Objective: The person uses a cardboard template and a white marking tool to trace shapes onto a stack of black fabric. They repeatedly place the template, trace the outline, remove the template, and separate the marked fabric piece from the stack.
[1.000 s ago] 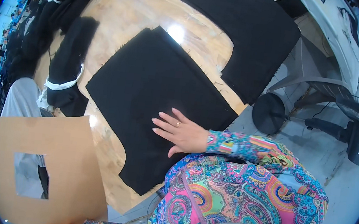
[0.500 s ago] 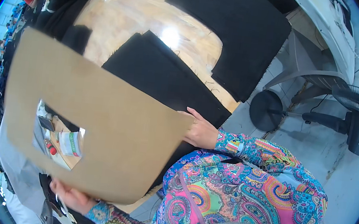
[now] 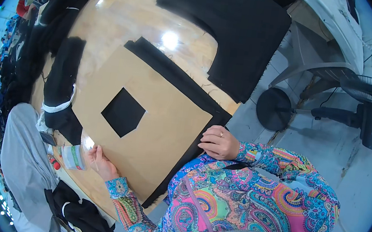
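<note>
While your left hand [image 3: 102,164] and curled right hand [image 3: 220,143] flank cardboard [image 3: 163,113] near the table's edge [image 3: 88,189], I can't tell either grip.

1 dark fan [image 3: 369,123] stands on the pale floor [image 3: 317,151] beside 1 grey chair [image 3: 304,51].

Looks like smooth, matt card in the tan sheet [image 3: 168,114], matt cloth with frayed edges in the black panel [image 3: 179,77] beneath, glossy wood on the table [image 3: 129,13], smooth plastic in the fan [image 3: 371,124].
</note>
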`<state>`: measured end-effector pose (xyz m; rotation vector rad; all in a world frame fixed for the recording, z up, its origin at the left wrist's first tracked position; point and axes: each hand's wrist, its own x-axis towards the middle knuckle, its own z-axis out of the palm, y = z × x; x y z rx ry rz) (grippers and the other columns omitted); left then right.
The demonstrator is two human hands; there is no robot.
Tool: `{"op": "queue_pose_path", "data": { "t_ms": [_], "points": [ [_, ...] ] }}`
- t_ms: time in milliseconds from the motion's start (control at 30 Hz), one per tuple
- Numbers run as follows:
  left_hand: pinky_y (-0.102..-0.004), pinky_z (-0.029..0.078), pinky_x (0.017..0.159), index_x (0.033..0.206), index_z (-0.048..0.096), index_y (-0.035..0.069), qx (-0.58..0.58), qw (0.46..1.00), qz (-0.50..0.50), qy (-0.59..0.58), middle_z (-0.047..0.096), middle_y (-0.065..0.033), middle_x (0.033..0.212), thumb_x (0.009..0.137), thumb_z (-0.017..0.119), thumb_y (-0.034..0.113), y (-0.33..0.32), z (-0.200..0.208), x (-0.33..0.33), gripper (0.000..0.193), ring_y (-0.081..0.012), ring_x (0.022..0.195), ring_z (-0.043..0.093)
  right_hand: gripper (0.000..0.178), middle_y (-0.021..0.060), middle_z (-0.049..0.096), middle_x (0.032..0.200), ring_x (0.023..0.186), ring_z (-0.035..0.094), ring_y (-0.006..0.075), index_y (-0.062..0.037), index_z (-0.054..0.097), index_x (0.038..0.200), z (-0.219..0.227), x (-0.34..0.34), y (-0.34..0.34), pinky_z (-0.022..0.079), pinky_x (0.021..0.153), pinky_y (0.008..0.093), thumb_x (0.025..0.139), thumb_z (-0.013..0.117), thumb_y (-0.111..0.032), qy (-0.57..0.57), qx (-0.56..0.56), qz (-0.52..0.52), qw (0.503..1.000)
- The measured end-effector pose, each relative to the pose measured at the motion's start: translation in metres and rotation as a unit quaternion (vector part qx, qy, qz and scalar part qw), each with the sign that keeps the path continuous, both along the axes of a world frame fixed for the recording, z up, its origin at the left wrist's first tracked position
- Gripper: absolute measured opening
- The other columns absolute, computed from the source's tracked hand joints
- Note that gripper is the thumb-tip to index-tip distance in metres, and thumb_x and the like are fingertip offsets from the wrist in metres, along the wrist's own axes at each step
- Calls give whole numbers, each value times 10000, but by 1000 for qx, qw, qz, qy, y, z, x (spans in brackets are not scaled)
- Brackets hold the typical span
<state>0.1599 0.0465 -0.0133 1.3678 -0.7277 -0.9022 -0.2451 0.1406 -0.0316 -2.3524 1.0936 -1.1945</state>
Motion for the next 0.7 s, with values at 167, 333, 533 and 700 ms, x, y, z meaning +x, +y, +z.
{"op": "queue_pose_path", "data": {
  "t_ms": [167,333,533,700],
  "points": [
    [-303,503,803,891,476,56,9,1000,-4,-20,584,-83,965,872,556,-38,-2,-2,-23,124,-169,887,583,292,88,588,1015,1027,543,267,-34,662,954,-10,-9,6,447,920,426,664,692,-39,21,10,-41,999],
    [-302,501,802,888,474,57,13,1000,-4,-26,577,-76,958,871,553,-38,1,-4,-23,124,-165,887,580,348,99,579,1046,1044,537,273,-34,666,982,-15,-12,6,456,917,430,635,685,-16,27,13,-60,998],
    [-303,492,821,885,475,60,12,1000,-5,-22,570,-62,961,873,555,-37,2,-5,-25,126,-155,899,570,420,110,561,1130,1089,524,276,-50,659,1039,-20,-13,12,449,935,441,621,678,-13,4,1,-89,996],
    [-297,486,824,886,482,66,5,1000,-16,-12,564,-52,959,870,565,-33,5,-5,-25,130,-148,894,564,469,108,547,1198,1168,490,294,-49,632,1114,-8,-13,10,399,1003,461,646,658,-34,57,24,-111,992]
  ]
}}
